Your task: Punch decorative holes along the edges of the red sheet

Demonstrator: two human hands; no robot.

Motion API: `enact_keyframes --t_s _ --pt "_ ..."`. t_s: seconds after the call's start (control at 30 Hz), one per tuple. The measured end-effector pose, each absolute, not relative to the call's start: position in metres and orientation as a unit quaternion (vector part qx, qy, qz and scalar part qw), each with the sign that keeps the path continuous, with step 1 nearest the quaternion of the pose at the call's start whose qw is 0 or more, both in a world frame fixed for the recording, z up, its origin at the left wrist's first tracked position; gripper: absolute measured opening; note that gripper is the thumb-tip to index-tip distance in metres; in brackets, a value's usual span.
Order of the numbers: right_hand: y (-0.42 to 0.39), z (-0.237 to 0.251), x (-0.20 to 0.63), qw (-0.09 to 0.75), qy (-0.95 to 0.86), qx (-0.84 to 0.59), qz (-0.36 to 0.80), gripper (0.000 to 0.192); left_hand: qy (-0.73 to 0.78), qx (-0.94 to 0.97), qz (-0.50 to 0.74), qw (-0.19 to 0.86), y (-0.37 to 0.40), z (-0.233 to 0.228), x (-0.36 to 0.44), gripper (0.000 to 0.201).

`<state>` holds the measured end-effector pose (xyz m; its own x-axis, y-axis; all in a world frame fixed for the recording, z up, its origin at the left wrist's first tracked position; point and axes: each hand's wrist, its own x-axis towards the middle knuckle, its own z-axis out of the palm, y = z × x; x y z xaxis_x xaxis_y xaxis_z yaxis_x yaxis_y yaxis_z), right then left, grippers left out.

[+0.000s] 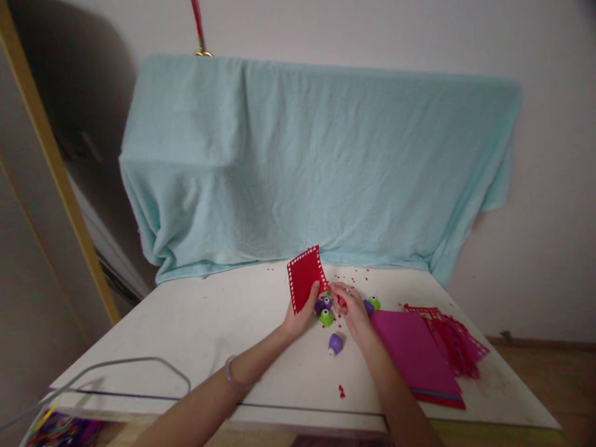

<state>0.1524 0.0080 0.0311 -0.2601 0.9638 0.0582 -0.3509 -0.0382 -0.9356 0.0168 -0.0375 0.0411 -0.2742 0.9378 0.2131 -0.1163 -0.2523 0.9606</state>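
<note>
My left hand (298,315) holds a red paper sheet (305,277) with a punched white-dotted border, tilted up off the white table (195,323). My right hand (352,308) rests just right of it, fingers pinched on a small craft punch (341,300) at the sheet's lower edge. Small purple and green craft punches (326,310) lie between and around my hands. One purple punch (335,343) sits alone nearer to me.
A stack of magenta paper sheets (412,354) lies to the right, with punched red sheets (454,341) beyond it. Red paper bits (341,391) dot the table. A light blue towel (316,161) drapes something along the wall. A clear container rim (116,366) is at lower left.
</note>
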Motion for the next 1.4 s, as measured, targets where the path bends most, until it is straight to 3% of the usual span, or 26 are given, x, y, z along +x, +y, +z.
enact_keyframes --t_s 1.4 --pt "0.011 0.024 0.154 0.515 -0.473 -0.350 0.623 0.020 0.476 0.466 0.649 0.368 -0.033 0.032 0.017 0.046"
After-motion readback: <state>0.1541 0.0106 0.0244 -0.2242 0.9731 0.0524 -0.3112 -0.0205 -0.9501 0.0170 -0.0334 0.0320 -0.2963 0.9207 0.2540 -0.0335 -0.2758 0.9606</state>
